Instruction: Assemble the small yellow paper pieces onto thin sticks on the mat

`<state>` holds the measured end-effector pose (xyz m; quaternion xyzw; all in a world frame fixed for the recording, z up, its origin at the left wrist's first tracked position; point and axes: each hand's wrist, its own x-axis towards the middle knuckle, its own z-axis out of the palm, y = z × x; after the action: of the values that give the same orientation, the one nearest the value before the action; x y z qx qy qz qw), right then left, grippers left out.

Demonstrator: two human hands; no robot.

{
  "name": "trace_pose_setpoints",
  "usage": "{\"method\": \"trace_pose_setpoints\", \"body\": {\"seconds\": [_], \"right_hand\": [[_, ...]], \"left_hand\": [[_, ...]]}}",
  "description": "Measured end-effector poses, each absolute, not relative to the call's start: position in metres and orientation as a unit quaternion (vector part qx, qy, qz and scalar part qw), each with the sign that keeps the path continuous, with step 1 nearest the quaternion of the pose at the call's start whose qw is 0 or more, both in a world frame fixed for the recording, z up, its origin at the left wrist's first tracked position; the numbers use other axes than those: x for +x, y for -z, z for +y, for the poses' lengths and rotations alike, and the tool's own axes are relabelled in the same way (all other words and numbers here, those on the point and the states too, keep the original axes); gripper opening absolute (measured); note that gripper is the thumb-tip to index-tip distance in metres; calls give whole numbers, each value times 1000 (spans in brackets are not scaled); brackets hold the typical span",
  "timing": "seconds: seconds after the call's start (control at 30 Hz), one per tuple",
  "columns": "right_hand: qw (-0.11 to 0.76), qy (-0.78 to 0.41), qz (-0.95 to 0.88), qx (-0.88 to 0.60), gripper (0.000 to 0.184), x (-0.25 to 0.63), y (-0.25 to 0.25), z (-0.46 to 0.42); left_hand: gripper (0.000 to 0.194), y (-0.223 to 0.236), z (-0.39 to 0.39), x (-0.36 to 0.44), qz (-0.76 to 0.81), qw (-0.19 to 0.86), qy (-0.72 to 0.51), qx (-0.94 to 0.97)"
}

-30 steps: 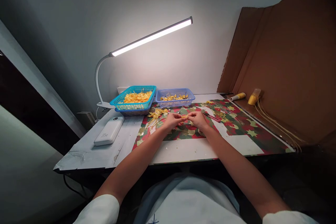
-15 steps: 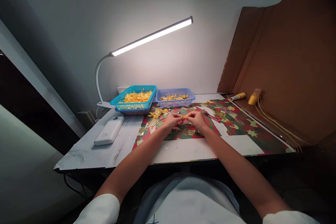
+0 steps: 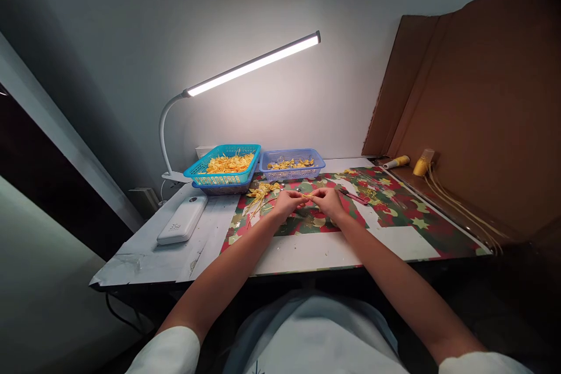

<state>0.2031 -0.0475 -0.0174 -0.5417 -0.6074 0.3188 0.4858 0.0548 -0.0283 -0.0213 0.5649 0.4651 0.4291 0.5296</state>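
My left hand (image 3: 289, 201) and my right hand (image 3: 326, 201) meet over the patterned mat, fingertips pinched. Between them is a small yellow ribbon-like piece (image 3: 307, 196), mostly hidden by the fingers, so its exact kind does not show. Left of my left hand lies a bunch of yellow ribbon pieces (image 3: 263, 190) with thin stems or strands trailing toward me. A red-handled tool (image 3: 354, 196) rests just right of my right hand; its working end is too small to make out.
Behind my hands stand a turquoise basket (image 3: 222, 177) of yellow pieces and a violet-blue basket (image 3: 293, 174) with more. A white power bank (image 3: 183, 220) lies left, under a lamp (image 3: 254, 64). Cardboard (image 3: 473, 105) rises at right, beside a bottle with yellow contents (image 3: 423, 163).
The view has tilted up very slightly. Both hands keep their pinch on the small yellow piece, with hardly any movement.
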Motion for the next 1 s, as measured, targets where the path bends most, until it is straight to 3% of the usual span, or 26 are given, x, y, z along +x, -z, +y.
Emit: {"method": "trace_pose_setpoints", "body": {"seconds": [0.17,0.23,0.47,0.7,1.0], "right_hand": [[480,-258,-600,-586,17,200,14,-51],[475,-230,-592,-609,25,199,13,-53],[509,-305,-562,-576,42,196,16,-57],[507,-237,-578,-594,36,194,26,-51],[499,-357,-530,-585,24,194,31,-46]], "left_hand": [[30,23,-27,56,476,521,-433,562],[28,25,-27,57,490,491,-439,570],[10,23,-32,58,504,288,-465,668],[7,17,-40,61,493,171,-429,737],[8,18,-41,60,475,101,-383,786]]}}
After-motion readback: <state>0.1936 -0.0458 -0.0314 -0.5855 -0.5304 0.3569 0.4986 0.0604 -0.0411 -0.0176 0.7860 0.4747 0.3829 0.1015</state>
